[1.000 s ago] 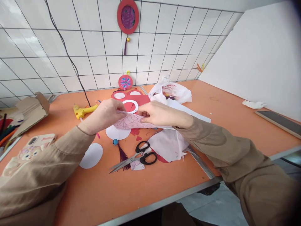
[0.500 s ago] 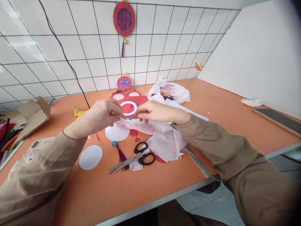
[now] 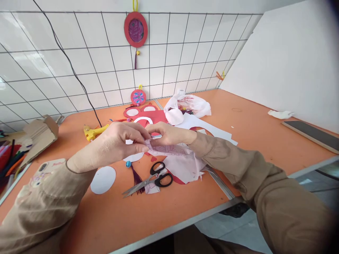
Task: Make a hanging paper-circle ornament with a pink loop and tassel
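Observation:
My left hand [image 3: 124, 141] pinches the left end of a thin pinkish-white sheet [image 3: 169, 149] with dark line drawings. Touching it from the other side, my right hand [image 3: 169, 134] has its fingers closed on the same sheet, close to the left fingertips. The sheet hangs over more crumpled pale fabric [image 3: 182, 164]. Below the hands lie black-handled scissors [image 3: 148, 180], partly spread, over a purple tassel [image 3: 136, 176] with a blue bell [image 3: 128, 164]. A white paper ring [image 3: 143, 120] and red paper [image 3: 159, 115] show behind the hands.
A yellow glue gun [image 3: 94, 132] lies at the left, behind a phone [image 3: 43, 171]. A white disc [image 3: 103, 180] is near my left sleeve. Farther back are a plastic bag [image 3: 198, 104] and a cardboard piece [image 3: 43, 135]. Round red ornaments [image 3: 136, 29] hang on the tiled wall.
My hands have come closer together, fingertips now nearly meeting on the sheet. The view has shifted slightly, and more of the yellow glue gun shows.

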